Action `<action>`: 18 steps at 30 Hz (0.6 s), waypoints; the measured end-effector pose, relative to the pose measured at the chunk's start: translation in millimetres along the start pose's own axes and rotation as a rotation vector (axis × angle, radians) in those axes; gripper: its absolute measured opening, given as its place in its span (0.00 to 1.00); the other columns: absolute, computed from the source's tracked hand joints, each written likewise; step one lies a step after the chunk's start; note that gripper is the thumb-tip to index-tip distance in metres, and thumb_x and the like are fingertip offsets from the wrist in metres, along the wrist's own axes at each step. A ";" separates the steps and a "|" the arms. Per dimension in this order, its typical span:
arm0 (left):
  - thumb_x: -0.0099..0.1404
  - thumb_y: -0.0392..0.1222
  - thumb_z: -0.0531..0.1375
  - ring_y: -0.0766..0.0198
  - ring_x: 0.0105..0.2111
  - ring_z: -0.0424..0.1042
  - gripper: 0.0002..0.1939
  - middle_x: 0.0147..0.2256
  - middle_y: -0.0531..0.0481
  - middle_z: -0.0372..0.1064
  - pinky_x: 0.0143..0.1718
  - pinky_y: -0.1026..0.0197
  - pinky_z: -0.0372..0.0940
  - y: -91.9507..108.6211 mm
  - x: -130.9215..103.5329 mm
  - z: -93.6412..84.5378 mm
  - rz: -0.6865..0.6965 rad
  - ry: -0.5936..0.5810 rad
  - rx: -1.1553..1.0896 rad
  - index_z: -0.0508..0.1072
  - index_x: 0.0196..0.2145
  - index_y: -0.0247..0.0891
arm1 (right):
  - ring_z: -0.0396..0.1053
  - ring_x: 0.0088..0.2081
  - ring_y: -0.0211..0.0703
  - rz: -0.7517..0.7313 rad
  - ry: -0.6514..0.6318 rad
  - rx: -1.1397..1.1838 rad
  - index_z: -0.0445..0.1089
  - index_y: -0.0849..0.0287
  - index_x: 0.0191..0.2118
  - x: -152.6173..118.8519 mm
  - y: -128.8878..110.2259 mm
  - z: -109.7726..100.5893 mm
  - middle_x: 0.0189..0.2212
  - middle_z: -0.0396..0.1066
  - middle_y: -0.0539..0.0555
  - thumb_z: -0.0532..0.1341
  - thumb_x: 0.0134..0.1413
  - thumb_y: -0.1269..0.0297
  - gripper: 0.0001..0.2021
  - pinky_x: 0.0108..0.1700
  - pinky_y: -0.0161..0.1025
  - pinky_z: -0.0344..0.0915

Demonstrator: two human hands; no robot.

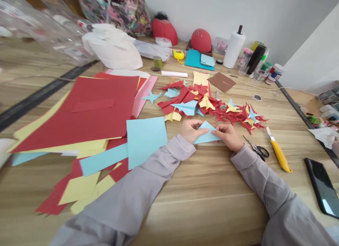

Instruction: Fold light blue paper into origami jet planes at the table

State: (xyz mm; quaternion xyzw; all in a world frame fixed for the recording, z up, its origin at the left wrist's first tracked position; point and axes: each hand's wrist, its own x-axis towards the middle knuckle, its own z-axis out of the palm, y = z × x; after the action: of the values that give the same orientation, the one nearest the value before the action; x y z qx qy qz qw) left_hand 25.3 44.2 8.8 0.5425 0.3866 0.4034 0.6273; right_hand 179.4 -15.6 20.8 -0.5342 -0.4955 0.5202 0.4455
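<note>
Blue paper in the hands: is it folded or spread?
Folded: the paper shows slanted sides that meet in a point at top.

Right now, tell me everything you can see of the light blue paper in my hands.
The light blue paper looks matte and is folded roughly triangular, its peak pointing away from you, with a crease near the tip. Your left hand and right hand pinch opposite sides, thumbs on top. It sits nearer you than the colourful folded-paper heap; whether it touches the table is unclear.
</note>
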 end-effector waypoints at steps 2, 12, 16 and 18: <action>0.33 0.40 0.69 0.67 0.21 0.66 0.14 0.20 0.53 0.70 0.24 0.64 0.62 2.0 0.2 0.0 -0.022 0.007 -0.026 0.75 0.21 0.34 | 0.61 0.17 0.33 0.004 0.009 0.023 0.66 0.61 0.18 0.2 0.9 -0.6 0.14 0.63 0.46 0.68 0.36 0.53 0.16 0.18 0.32 0.63; 0.29 0.39 0.71 0.68 0.19 0.64 0.15 0.17 0.54 0.69 0.23 0.64 0.60 7.2 1.5 -1.4 -0.107 0.023 -0.122 0.74 0.19 0.33 | 0.61 0.14 0.33 -0.019 0.012 0.094 0.68 0.61 0.18 2.3 9.6 -5.9 0.12 0.65 0.47 0.65 0.40 0.60 0.12 0.17 0.31 0.59; 0.26 0.39 0.71 0.68 0.19 0.65 0.17 0.17 0.54 0.69 0.22 0.64 0.60 7.8 2.7 -2.2 -0.155 0.044 -0.169 0.75 0.19 0.33 | 0.63 0.14 0.35 -0.048 -0.003 0.175 0.69 0.61 0.20 5.0 19.1 -10.0 0.12 0.65 0.47 0.65 0.42 0.61 0.10 0.16 0.32 0.60; 0.25 0.40 0.72 0.68 0.19 0.64 0.18 0.17 0.54 0.68 0.22 0.64 0.60 7.8 3.2 -2.9 -0.161 0.044 -0.173 0.75 0.19 0.33 | 0.63 0.14 0.35 -0.045 -0.006 0.196 0.69 0.61 0.20 5.7 21.5 -11.4 0.13 0.65 0.47 0.64 0.42 0.62 0.09 0.16 0.32 0.61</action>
State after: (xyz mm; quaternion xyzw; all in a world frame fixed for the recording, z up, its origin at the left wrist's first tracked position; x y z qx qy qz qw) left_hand 23.2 48.9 16.1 0.4445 0.4063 0.3953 0.6936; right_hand 192.0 -11.9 -0.5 -0.4753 -0.4554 0.5576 0.5058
